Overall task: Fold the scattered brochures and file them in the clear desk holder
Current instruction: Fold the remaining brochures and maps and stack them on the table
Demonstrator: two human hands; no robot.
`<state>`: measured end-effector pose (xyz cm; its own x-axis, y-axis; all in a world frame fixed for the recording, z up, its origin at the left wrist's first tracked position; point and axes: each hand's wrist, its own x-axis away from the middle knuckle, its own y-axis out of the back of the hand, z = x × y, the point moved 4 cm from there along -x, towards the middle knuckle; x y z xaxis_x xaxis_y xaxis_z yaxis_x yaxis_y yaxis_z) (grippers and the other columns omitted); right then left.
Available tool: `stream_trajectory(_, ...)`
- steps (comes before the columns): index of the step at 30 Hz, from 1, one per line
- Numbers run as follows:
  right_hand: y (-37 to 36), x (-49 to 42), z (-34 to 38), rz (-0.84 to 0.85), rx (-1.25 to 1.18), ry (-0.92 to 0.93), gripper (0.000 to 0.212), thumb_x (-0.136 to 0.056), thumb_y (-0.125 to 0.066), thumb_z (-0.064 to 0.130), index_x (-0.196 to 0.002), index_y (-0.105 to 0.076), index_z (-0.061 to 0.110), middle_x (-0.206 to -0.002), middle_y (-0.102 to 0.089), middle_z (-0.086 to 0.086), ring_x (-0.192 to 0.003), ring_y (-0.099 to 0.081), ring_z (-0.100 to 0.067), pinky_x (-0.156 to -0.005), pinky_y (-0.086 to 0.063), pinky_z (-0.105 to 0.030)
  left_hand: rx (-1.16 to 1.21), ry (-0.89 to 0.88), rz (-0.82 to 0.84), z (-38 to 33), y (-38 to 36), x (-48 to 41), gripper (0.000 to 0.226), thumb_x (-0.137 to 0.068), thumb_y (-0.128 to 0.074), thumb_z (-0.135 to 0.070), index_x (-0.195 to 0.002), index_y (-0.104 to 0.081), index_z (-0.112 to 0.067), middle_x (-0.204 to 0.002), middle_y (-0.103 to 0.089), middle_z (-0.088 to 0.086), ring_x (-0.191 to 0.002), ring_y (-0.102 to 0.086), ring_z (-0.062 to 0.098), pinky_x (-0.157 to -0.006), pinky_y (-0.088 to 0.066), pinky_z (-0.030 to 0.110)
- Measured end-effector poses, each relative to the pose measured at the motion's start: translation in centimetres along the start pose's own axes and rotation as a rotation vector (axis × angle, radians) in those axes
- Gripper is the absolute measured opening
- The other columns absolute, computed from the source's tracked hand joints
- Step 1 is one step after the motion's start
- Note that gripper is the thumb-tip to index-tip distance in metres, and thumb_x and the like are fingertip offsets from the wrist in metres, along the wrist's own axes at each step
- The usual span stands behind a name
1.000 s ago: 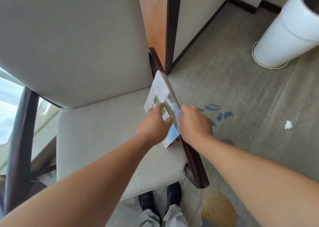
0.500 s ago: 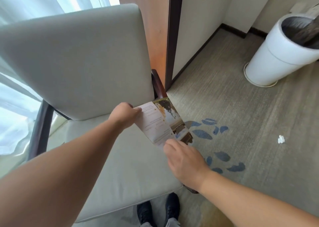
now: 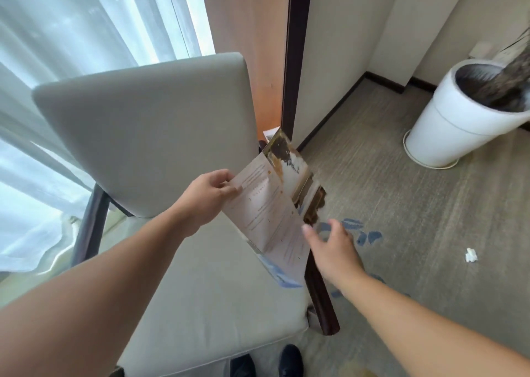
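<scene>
Here, the left hand (image 3: 208, 196) is pinching the unfolded brochure (image 3: 268, 219) at its edge, the sheet hanging just right of those fingers over the chair (image 3: 183, 296) seat. The right hand (image 3: 334, 252) is hovering beside it, fingers loosely spread, perhaps touching.

- Chair back (image 3: 149, 136) rises just behind the brochure (image 3: 269, 219), barring the way forward.
- Dark wooden rail (image 3: 321, 305) edges the seat (image 3: 200, 290) on the right.
- Open carpet (image 3: 401, 219) stretches right to the white planter (image 3: 441, 136).
</scene>
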<state>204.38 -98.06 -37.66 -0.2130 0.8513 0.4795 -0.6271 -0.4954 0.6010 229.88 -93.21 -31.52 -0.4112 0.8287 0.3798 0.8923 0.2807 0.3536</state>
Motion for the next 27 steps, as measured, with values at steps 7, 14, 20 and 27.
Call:
stream_trajectory(7, 1.6, -2.9, 3.3, 0.115, -0.754, -0.189, 0.035, -0.094, -0.063, 0.021, -0.125, -0.054, 0.01, -0.103, -0.072, -0.015, -0.092, -0.07, -0.029, -0.072, -0.055, -0.042, 0.187, -0.017, 0.003, -0.9, 4.2, 4.3, 0.006, -0.09, -0.065, -0.014, -0.084, -0.064, -0.012, -0.084, -0.065, 0.008, -0.081, -0.054, 0.022, -0.078, -0.035, 0.037)
stream_trajectory(14, 3.1, -2.2, 8.9, 0.217, -0.638, 0.11, 0.014, -0.096, -0.054, 0.016, -0.103, -0.06, 0.027, -0.094, -0.076, -0.004, -0.089, -0.073, -0.024, -0.077, -0.06, -0.046, 0.272, 0.056, -0.13, -1.2, 8.0, 6.4, 0.004, -0.089, -0.067, -0.017, -0.092, -0.065, -0.014, -0.087, -0.069, 0.006, -0.074, -0.064, 0.021, -0.061, -0.047, 0.029)
stream_trajectory(20, 1.8, -0.7, 11.8, 0.389, -0.534, 0.249, 0.017, -0.096, -0.055, 0.016, -0.105, -0.06, 0.029, -0.1, -0.075, 0.002, -0.092, -0.073, -0.019, -0.072, -0.056, -0.04, 0.332, 0.085, -0.202, -1.7, 8.7, 7.1, 0.025, -0.089, -0.066, -0.011, -0.112, -0.06, -0.002, -0.113, -0.066, 0.025, -0.1, -0.065, 0.041, -0.092, -0.048, 0.05)
stream_trajectory(27, 2.1, -0.7, 12.6, 0.379, -0.529, 0.281, 0.026, -0.093, -0.058, 0.011, -0.097, -0.066, 0.035, -0.101, -0.075, 0.001, -0.094, -0.073, -0.02, -0.079, -0.057, -0.048, 0.337, 0.067, -0.24, -0.8, 9.3, 7.9, 0.021, -0.09, -0.056, 0.002, -0.1, -0.068, -0.011, -0.1, -0.073, 0.012, -0.097, -0.064, 0.033, -0.088, -0.049, 0.047)
